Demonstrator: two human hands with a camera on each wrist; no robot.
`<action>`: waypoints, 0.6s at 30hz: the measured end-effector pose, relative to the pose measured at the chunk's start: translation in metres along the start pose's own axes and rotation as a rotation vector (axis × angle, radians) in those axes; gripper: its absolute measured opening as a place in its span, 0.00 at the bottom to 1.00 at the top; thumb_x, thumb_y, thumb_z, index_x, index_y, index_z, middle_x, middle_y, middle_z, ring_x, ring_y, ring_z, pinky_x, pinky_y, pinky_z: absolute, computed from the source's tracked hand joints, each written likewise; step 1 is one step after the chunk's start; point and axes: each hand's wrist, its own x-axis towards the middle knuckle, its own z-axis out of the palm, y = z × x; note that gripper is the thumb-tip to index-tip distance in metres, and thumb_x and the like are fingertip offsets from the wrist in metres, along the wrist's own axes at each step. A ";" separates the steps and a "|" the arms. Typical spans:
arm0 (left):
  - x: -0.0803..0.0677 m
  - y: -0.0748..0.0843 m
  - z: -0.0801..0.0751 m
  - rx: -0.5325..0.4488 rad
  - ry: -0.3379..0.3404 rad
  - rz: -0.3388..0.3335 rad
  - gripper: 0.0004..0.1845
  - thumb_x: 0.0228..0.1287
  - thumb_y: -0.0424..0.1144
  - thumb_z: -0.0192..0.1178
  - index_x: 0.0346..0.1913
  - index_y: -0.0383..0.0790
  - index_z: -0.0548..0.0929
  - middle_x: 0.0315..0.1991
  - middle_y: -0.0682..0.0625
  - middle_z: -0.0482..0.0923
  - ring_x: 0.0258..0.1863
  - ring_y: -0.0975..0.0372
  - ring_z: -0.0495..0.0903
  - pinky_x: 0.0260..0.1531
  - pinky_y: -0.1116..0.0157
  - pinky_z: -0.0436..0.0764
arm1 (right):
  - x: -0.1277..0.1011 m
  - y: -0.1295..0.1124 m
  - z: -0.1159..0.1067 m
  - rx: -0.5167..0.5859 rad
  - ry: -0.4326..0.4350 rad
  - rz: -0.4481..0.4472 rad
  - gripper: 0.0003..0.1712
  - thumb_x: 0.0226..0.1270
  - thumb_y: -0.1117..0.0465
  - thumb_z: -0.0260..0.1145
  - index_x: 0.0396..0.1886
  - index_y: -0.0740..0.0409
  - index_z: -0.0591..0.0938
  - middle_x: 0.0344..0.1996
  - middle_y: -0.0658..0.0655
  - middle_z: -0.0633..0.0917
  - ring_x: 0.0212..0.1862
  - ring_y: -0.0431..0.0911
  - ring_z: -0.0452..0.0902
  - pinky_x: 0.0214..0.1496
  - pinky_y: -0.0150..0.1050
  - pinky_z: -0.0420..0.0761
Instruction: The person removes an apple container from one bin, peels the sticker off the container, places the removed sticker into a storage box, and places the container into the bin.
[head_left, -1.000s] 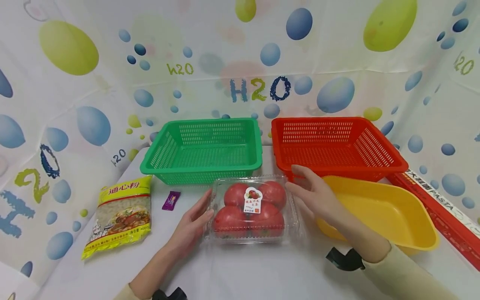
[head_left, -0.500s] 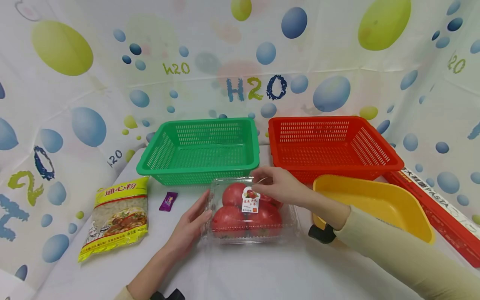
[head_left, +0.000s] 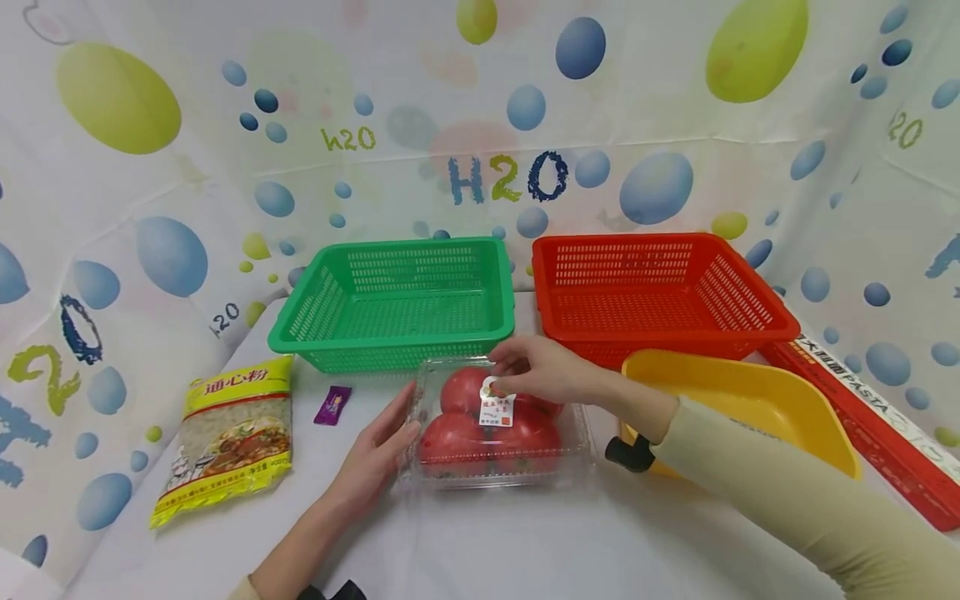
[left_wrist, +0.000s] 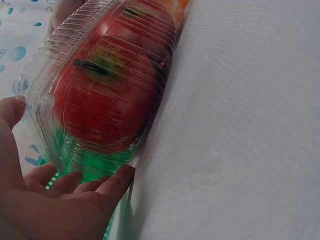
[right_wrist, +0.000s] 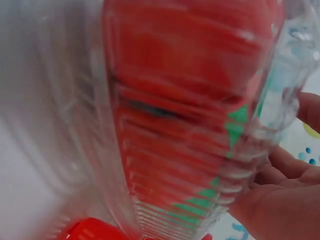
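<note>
A clear plastic box [head_left: 525,471] of several red apples [head_left: 450,442] stands in the middle of the table, a white label [head_left: 495,411] on its lid. In the head view my left hand [head_left: 375,458] rests against the box's left side. Its fingers [left_wrist: 117,187] and thumb touch the plastic in the left wrist view. Over the lid's far half lies my right hand [head_left: 543,367], fingers bent and thumb at the label's upper end. Whether it pinches the label is hidden. The blurred right wrist view shows this hand beside the box, partly seen through the plastic.
Behind the box stand a green basket [head_left: 397,343] and a red basket [head_left: 660,337]. A yellow basin [head_left: 750,408] is on the right, beside a long red pasta box [head_left: 870,425]. On the left lie a bag of pasta [head_left: 225,433] and a small purple packet [head_left: 332,405].
My right hand has come in from the box's right side, over its far right corner, to the label. The left hand stays at the left side. The head view has shifted slightly.
</note>
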 end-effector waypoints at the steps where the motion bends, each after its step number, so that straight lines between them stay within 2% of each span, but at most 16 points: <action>1: -0.001 0.000 -0.001 -0.002 -0.001 -0.002 0.34 0.79 0.40 0.49 0.82 0.43 0.50 0.81 0.44 0.44 0.79 0.47 0.40 0.68 0.50 0.61 | 0.001 -0.001 0.001 -0.009 -0.005 -0.001 0.27 0.67 0.58 0.71 0.63 0.60 0.78 0.47 0.52 0.83 0.50 0.48 0.78 0.51 0.41 0.83; 5: -0.002 -0.002 -0.002 -0.002 -0.001 0.002 0.34 0.79 0.40 0.49 0.82 0.42 0.50 0.81 0.43 0.43 0.79 0.47 0.39 0.68 0.50 0.60 | 0.004 -0.002 0.003 -0.051 -0.023 -0.013 0.24 0.68 0.61 0.71 0.61 0.62 0.78 0.42 0.51 0.83 0.47 0.48 0.77 0.49 0.38 0.83; 11: 0.000 -0.003 -0.002 -0.007 0.003 0.000 0.34 0.79 0.40 0.49 0.82 0.43 0.50 0.81 0.44 0.44 0.79 0.48 0.40 0.69 0.53 0.60 | 0.005 -0.006 0.000 -0.122 -0.039 0.033 0.16 0.68 0.58 0.71 0.53 0.55 0.82 0.39 0.51 0.82 0.45 0.48 0.76 0.45 0.38 0.83; 18: 0.000 -0.002 0.001 -0.008 0.003 0.002 0.34 0.79 0.40 0.49 0.82 0.42 0.50 0.81 0.43 0.43 0.79 0.48 0.40 0.70 0.49 0.57 | 0.004 -0.002 -0.002 -0.070 0.000 0.054 0.05 0.70 0.58 0.69 0.42 0.52 0.82 0.37 0.51 0.82 0.44 0.49 0.76 0.41 0.38 0.82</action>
